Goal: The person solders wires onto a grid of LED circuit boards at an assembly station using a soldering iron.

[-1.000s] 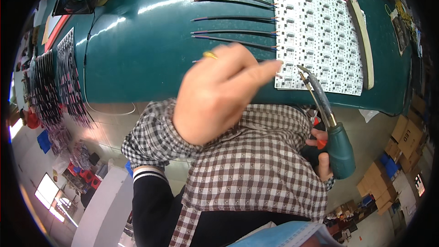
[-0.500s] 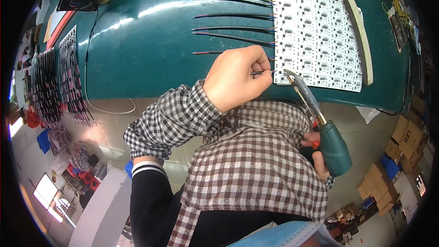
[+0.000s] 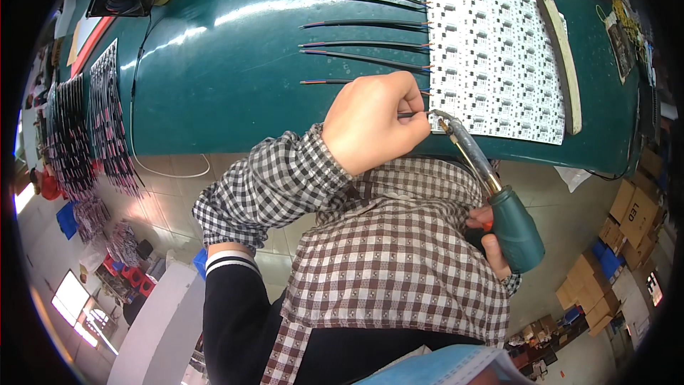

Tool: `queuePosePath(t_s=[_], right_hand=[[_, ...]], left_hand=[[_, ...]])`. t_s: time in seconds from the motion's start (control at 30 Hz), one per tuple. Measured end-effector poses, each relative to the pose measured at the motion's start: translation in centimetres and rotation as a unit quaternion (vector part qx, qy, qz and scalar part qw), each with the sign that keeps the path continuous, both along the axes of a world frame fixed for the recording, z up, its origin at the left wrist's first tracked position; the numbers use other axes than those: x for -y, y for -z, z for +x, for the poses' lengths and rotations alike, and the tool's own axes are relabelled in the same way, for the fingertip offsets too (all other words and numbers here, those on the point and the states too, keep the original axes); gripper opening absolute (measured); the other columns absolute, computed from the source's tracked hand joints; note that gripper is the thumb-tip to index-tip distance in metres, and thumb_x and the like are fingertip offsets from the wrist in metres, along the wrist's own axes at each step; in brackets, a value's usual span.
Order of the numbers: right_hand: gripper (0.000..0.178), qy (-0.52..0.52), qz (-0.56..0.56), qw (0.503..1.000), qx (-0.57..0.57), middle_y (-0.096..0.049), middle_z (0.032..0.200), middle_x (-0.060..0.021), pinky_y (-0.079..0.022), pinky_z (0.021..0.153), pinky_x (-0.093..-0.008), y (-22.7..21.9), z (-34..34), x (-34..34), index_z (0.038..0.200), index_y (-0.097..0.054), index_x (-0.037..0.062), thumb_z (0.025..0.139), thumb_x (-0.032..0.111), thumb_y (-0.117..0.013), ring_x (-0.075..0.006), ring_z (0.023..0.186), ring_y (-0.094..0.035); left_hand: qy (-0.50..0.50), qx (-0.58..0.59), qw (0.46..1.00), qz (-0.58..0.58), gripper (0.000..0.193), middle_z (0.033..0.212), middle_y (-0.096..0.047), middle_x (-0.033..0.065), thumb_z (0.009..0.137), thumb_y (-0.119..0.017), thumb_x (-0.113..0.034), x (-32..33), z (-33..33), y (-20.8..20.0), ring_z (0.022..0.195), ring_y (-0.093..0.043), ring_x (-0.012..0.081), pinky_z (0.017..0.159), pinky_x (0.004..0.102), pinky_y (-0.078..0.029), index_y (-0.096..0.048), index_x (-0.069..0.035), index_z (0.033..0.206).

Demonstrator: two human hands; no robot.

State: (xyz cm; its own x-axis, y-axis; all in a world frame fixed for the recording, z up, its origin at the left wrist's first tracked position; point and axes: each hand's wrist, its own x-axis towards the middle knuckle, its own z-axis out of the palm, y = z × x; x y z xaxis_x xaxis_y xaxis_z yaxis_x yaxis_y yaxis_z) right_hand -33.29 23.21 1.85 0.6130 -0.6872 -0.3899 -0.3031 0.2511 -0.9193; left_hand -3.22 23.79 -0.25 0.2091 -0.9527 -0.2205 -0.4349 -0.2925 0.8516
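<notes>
Left hand point(image 3: 374, 120) pinches wire point(image 3: 407, 115); right hand point(image 3: 495, 252) grips iron point(image 3: 516, 229). Slip could burn nearby fingers point(image 3: 419, 127) or skew wire.

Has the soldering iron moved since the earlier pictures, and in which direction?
Yes, the soldering iron has moved left. Its tip, earlier further in over the white circuit-board sheet, is now by the sheet's left edge, near the lower corner.

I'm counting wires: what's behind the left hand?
A dark wire on the green tabletop runs behind the left hand; the hand covers whatever else lies there.
</notes>
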Motion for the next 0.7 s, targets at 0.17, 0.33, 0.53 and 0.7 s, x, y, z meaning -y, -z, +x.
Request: queuePosePath(t_s=[0.17,0.33,0.53,0.7], right_hand=[[0.049,-0.005,-0.01,1.0,-0.015,-0.058,0.111,-0.0211,-0.051,0.088,-0.0384,-0.1,0.2,0.1,0.117,-0.051,-0.005,0.094,0.038,-0.06,-0.0251,0.098,-0.062],[0.047,0.008,-0.017,1.0,-0.007,-0.06,0.107,-0.0198,-0.051,0.086,-0.0388,0.1,0.5,-0.2,0.115,-0.052,-0.0046,0.094,0.036,-0.06,-0.0243,0.096,-0.063],[0.055,-0.023,-0.084,0.996,-0.001,-0.07,0.1,-0.0153,-0.054,0.084,-0.0344,1.9,-1.7,-0.2,0.127,-0.051,-0.007,0.083,0.014,-0.076,-0.0219,0.09,-0.068],[0.055,-0.068,-0.115,0.991,0.0,-0.068,0.103,-0.016,-0.054,0.085,-0.0355,1.9,-1.7,0.1,0.128,-0.05,-0.0068,0.083,0.013,-0.075,-0.0239,0.097,-0.067]], left_hand=[[0.004,0.02,1.0,0.004,0.017,0.068,-0.065,0.0097,0.072,-0.07,-0.012,0.1,0.0,0.0,0.062,-0.062,0.0148,0.06,0.0281,-0.051,-0.063,0.002,0.079],[0.002,0.024,1.0,0.002,0.016,0.068,-0.065,0.0102,0.072,-0.07,-0.012,0.1,-0.1,0.1,0.062,-0.063,0.0164,0.059,0.0288,-0.051,-0.064,0.001,0.078],[0.009,0.029,1.0,0.001,0.016,0.069,-0.066,0.0109,0.072,-0.07,-0.012,0.2,0.0,-0.1,0.063,-0.064,0.017,0.059,0.0291,-0.051,-0.064,0.002,0.077],[0.012,0.025,1.0,0.011,0.016,0.068,-0.066,0.011,0.072,-0.07,-0.012,0.3,0.0,-0.2,0.062,-0.064,0.0171,0.059,0.0289,-0.051,-0.064,0.002,0.077]])
